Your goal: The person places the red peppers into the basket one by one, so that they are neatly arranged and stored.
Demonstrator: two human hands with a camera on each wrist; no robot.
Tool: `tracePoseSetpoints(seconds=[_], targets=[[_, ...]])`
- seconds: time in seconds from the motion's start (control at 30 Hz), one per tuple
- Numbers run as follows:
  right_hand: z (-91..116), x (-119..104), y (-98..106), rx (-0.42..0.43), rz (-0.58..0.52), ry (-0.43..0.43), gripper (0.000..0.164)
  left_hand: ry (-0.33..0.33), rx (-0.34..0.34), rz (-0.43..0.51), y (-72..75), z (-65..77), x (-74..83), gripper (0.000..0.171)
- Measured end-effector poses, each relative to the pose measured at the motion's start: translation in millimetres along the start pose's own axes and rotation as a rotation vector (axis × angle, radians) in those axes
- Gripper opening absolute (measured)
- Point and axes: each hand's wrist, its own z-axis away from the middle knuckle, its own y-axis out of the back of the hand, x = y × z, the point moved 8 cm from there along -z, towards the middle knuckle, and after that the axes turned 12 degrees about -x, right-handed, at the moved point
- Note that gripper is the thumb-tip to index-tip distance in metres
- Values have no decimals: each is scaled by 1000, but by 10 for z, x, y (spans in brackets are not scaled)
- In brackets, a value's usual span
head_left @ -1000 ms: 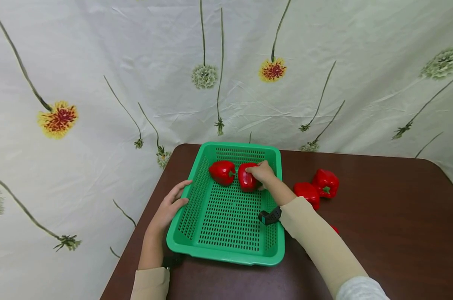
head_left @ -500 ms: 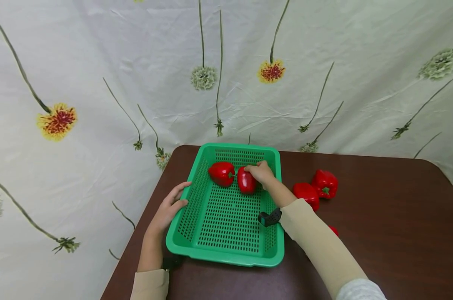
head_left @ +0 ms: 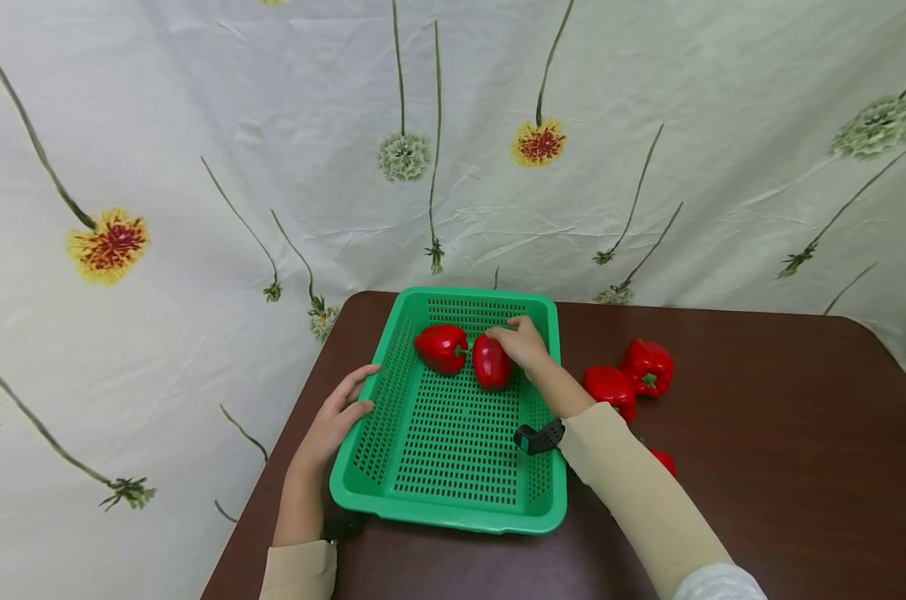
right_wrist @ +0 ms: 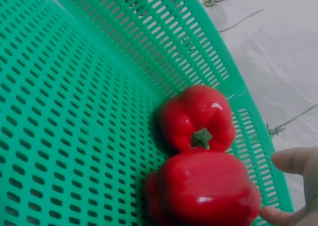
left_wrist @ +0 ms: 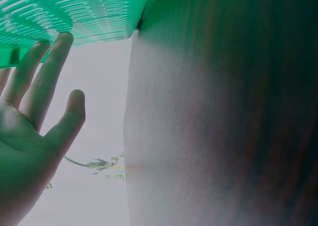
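A green plastic basket (head_left: 453, 518) with slotted walls stands on the table. My left hand (head_left: 337, 421) rests against its left rim with extended fingers; in the left wrist view those fingertips overlap the basket's outer wall. Two red bell peppers lie inside near the far end: the left bell pepper (head_left: 441, 348) on its side with its green stem facing right, and the right bell pepper (head_left: 492, 363) close beside it. My right hand (head_left: 523, 343) is over the right pepper, fingers spread; in the right wrist view one fingertip is right at the pepper's edge and another finger stands off.
Right of the basket on the dark brown table (head_left: 783, 433) lie more red bell peppers: a front one (head_left: 612, 390), a rear one (head_left: 648, 367) and one (head_left: 664, 461) mostly hidden by the right sleeve. A flower-print cloth (head_left: 310, 125) hangs behind and left of the table.
My right hand has loosened from the right pepper, which has shifted slightly toward the near side and rests on the basket floor. The left hand keeps its place on the rim.
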Motion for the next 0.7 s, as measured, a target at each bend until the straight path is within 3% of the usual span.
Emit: tracePoseSetpoints(seconds=[0.33, 0.7], targets=[[41, -116, 78, 61, -57, 105, 52, -8, 4, -5, 0, -15, 44, 47], [218, -245, 98, 3, -148, 158, 50, -8, 2, -1, -1, 3, 19, 47]])
